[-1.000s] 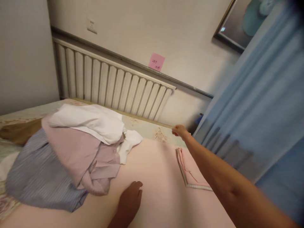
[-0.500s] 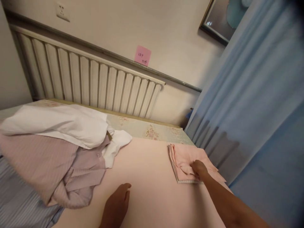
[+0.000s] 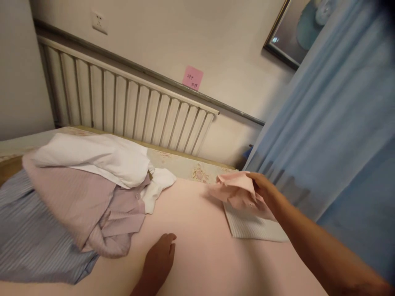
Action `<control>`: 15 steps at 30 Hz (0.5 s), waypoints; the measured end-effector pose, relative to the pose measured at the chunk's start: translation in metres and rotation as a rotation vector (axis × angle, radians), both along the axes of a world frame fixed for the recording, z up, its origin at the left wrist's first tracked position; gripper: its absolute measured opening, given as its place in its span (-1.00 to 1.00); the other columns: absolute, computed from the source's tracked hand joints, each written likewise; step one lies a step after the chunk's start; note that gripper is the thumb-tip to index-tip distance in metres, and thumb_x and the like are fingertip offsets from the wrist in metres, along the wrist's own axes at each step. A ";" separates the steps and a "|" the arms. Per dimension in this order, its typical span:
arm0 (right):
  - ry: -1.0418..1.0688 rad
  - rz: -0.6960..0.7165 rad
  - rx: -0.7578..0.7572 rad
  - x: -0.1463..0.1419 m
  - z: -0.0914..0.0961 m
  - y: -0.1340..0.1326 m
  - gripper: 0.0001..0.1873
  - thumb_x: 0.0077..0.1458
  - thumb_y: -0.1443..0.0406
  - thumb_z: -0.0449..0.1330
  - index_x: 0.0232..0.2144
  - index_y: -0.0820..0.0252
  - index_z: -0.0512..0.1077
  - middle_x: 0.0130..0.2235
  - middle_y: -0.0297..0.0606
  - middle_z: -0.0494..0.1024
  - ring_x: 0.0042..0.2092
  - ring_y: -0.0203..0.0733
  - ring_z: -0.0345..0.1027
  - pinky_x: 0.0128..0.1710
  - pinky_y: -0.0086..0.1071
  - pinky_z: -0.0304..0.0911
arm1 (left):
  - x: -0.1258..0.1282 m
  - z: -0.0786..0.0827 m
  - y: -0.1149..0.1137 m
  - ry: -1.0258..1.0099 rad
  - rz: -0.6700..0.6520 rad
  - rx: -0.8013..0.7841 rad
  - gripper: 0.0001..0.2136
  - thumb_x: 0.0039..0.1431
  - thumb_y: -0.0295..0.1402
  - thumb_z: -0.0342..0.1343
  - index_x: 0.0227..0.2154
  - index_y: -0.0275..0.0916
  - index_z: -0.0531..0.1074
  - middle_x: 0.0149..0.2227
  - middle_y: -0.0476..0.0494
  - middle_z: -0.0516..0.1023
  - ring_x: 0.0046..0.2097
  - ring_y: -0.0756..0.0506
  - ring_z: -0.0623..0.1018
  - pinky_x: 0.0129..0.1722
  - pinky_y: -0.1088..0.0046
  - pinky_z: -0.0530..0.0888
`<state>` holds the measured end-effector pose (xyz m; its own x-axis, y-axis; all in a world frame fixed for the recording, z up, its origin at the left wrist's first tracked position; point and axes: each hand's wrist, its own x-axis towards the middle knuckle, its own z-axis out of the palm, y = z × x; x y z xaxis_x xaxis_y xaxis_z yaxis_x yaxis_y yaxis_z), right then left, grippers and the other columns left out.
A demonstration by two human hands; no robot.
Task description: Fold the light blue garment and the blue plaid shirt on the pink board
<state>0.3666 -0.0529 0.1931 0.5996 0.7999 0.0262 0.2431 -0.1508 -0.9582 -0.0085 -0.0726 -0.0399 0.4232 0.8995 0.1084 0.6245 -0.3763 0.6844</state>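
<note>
My right hand (image 3: 264,187) is closed on a folded pink cloth (image 3: 236,192) and holds it lifted off the bed, near the right edge. Under it lies a folded white ribbed cloth (image 3: 251,227). Flat on the pink sheet (image 3: 197,242) rests my left hand (image 3: 160,257), fingers stretched forward and holding nothing. To the left lies a heap of clothes: a white garment (image 3: 101,158) on top, a mauve striped shirt (image 3: 89,205) under it, and a blue striped garment (image 3: 31,242) at the bottom.
A slatted white headboard (image 3: 129,109) runs along the wall behind the bed. A pink sticky note (image 3: 192,77) hangs on the wall above it. A blue curtain (image 3: 333,123) falls at the right of the bed. A framed picture (image 3: 296,31) is at top right.
My right hand came back from the far bed edge, pressed on the folded pink cloth, then gripped and raised it, uncovering the white ribbed cloth. My left hand stayed on the sheet.
</note>
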 end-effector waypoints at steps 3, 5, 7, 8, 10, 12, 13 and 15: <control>0.093 0.090 0.171 -0.053 0.050 0.047 -0.91 -0.03 0.38 0.14 -0.55 0.22 0.34 -0.57 -0.30 0.44 -0.50 -0.26 0.32 -0.44 -0.40 0.34 | -0.002 0.005 -0.002 0.012 -0.013 -0.013 -0.71 0.19 -0.46 -0.19 -0.15 -0.20 0.40 -0.14 -0.12 0.52 -0.10 -0.05 0.50 -0.09 0.42 0.35; 0.137 0.150 0.290 -0.099 0.083 0.083 -0.93 -0.06 0.36 0.18 -0.52 0.20 0.33 -0.57 -0.35 0.43 -0.48 -0.28 0.32 -0.43 -0.44 0.33 | -0.002 0.006 -0.003 0.015 -0.013 -0.019 -0.71 0.18 -0.48 -0.18 -0.16 -0.20 0.41 -0.14 -0.12 0.52 -0.10 -0.05 0.49 -0.09 0.43 0.34; 0.182 0.215 0.415 -0.152 0.110 0.117 -0.92 -0.05 0.35 0.19 -0.49 0.19 0.32 -0.57 -0.40 0.41 -0.47 -0.31 0.32 -0.42 -0.48 0.33 | -0.003 0.005 -0.004 0.017 -0.014 -0.020 -0.71 0.18 -0.48 -0.17 -0.16 -0.21 0.41 -0.14 -0.12 0.51 -0.10 -0.05 0.49 -0.08 0.42 0.33; 0.252 0.271 0.527 -0.181 0.121 0.131 -0.93 -0.05 0.37 0.18 -0.48 0.21 0.32 -0.57 -0.42 0.40 -0.47 -0.33 0.31 -0.42 -0.49 0.32 | -0.003 0.005 -0.004 0.016 -0.014 -0.020 -0.71 0.17 -0.48 -0.17 -0.17 -0.21 0.42 -0.15 -0.13 0.51 -0.10 -0.06 0.49 -0.08 0.42 0.33; 0.318 0.394 0.605 -0.240 0.130 0.151 -0.93 -0.02 0.37 0.19 -0.45 0.22 0.33 -0.57 -0.44 0.39 -0.47 -0.35 0.31 -0.42 -0.50 0.31 | -0.004 0.004 -0.005 0.006 -0.016 -0.021 -0.71 0.16 -0.49 -0.16 -0.17 -0.21 0.42 -0.16 -0.13 0.51 -0.11 -0.06 0.48 -0.07 0.41 0.33; 0.298 0.517 0.474 -0.291 0.123 0.159 -0.87 0.01 0.30 0.22 -0.45 0.24 0.34 -0.60 -0.44 0.37 -0.51 -0.36 0.30 -0.46 -0.49 0.31 | -0.005 0.003 -0.005 -0.018 -0.021 -0.020 -0.71 0.15 -0.50 -0.15 -0.17 -0.21 0.42 -0.17 -0.13 0.51 -0.11 -0.06 0.48 -0.06 0.42 0.32; 0.269 0.608 0.378 -0.310 0.115 0.159 -0.83 0.01 0.25 0.23 -0.44 0.25 0.35 -0.59 -0.41 0.39 -0.51 -0.35 0.31 -0.46 -0.48 0.31 | -0.006 0.002 -0.005 -0.028 -0.024 -0.022 -0.71 0.15 -0.50 -0.15 -0.17 -0.21 0.42 -0.17 -0.13 0.51 -0.11 -0.06 0.47 -0.06 0.43 0.32; 0.185 0.775 0.221 -0.330 0.092 0.156 -0.76 0.01 0.19 0.25 -0.41 0.27 0.36 -0.53 -0.33 0.46 -0.47 -0.32 0.37 -0.43 -0.44 0.35 | -0.006 0.002 -0.006 -0.040 -0.026 -0.028 -0.70 0.14 -0.50 -0.15 -0.16 -0.22 0.43 -0.17 -0.13 0.51 -0.11 -0.06 0.47 -0.05 0.42 0.32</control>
<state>0.0367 0.1029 0.2855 -0.1102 0.9762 0.1866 0.0363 0.1915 -0.9808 -0.0150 -0.0784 -0.0375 0.4427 0.8910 0.1002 0.5865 -0.3723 0.7193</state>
